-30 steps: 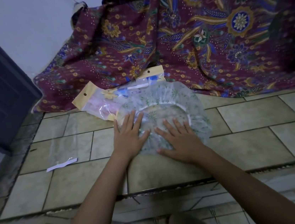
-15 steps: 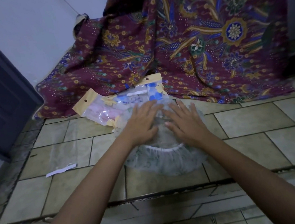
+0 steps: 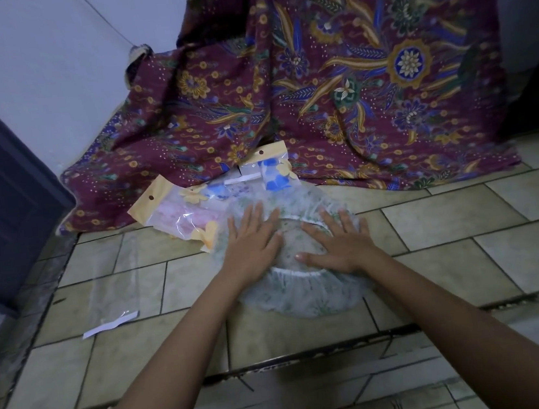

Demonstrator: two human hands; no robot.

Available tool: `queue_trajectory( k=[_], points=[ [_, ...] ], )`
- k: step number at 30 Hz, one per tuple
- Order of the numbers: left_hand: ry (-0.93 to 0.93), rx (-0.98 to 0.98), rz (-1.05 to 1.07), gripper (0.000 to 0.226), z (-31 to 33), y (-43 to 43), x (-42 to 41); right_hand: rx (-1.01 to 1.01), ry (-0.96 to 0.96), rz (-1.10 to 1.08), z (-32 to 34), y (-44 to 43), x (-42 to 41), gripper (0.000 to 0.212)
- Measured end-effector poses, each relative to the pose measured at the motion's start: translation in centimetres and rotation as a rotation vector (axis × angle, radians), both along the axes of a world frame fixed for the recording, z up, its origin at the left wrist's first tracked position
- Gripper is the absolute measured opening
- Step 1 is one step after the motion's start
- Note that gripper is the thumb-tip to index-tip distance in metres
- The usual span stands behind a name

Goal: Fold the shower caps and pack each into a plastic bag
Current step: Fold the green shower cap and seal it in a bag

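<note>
— Translucent floral shower cap [image 3: 306, 296] just before the batik cloth [image 3: 316, 96], pressed flat under left hand [image 3: 252, 245] and right hand [image 3: 339, 245], fingers [image 3: 256, 213] straight, gripping nothing.
— Springy elastic; might pop open once released, spoiling any fold.

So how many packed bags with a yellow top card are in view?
2. The pink-filled bag lies left of the left hand; the blue-filled bag lies farther back at the patterned cloth. Things overlap there, so another may be hidden.
</note>
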State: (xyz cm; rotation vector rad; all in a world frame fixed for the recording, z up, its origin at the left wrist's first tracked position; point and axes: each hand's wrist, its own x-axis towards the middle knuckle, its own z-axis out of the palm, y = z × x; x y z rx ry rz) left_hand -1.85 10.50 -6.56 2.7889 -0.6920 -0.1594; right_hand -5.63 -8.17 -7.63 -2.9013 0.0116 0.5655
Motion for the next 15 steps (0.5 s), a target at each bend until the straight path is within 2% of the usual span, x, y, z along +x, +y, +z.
queue_trajectory(
  k=[2, 5, 7, 8, 9, 10, 12, 13, 14, 15],
  points=[
    [0.063, -0.023, 0.114, 0.055, 0.1, 0.5, -1.7, -0.070, 0.049, -0.015, 0.5, 0.9, -0.4, 0.091],
    [0.028, 0.111, 0.227, 0.065, -0.5, 1.3, -2.9, -0.201, 0.174, -0.030, 1.6, 1.8, 0.6, 0.099],
    [-0.025, 0.177, 0.265, 0.067, -1.0, 1.7, -3.1, -0.128, 0.289, -0.077, 3.0, 2.4, 1.8, 0.118],
    [-0.024, 0.194, 0.276, 0.069, -1.1, 1.8, -3.0, -0.070, 0.287, -0.101, 3.7, 2.5, 2.3, 0.130],
    [-0.009, 0.199, 0.285, 0.071, -1.1, 1.9, -2.7, -0.021, 0.218, -0.134, 4.6, 2.7, 2.6, 0.129],
    [0.022, 0.187, 0.296, 0.073, -1.0, 1.9, -2.4, -0.006, 0.078, -0.170, 5.2, 3.0, 2.7, 0.114],
    [0.098, 0.095, 0.331, 0.075, -0.6, 2.0, -1.7, -0.045, -0.404, -0.134, 5.5, 3.2, 2.6, 0.075],
    [0.105, 0.035, 0.335, 0.075, -0.6, 2.1, -1.4, -0.011, -0.566, -0.050, 5.4, 3.3, 2.4, 0.065],
    [0.086, -0.007, 0.319, 0.072, -0.8, 2.4, -1.3, 0.066, -0.596, 0.065, 4.5, 3.3, 2.4, 0.062],
    [0.047, -0.013, 0.287, 0.068, -1.3, 2.9, -1.3, 0.131, -0.514, 0.186, 3.4, 3.3, 2.3, 0.065]
  ],
)
